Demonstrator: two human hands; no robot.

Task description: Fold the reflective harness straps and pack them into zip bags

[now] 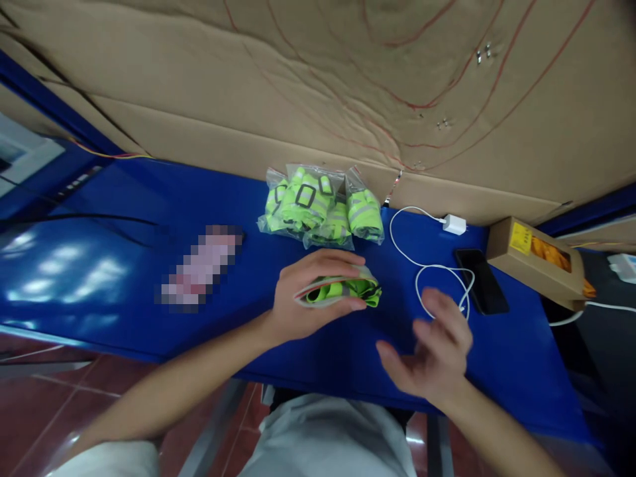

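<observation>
My left hand (303,291) is closed around a folded neon-green reflective vest (348,289) in a clear plastic bag, held just above the blue table (124,265). My right hand (432,351) hovers to the right of it, palm up, fingers spread and blurred by motion, holding nothing. Behind the held bag lies a pile of bagged neon-green vests (318,207) against the back of the table.
A white charger with its cable (437,265) and a black phone (481,281) lie right of the pile. A brown cardboard box (536,258) sits at the table's right end. A blurred pink patch (201,268) lies to the left. Cardboard sheets (318,86) stand behind.
</observation>
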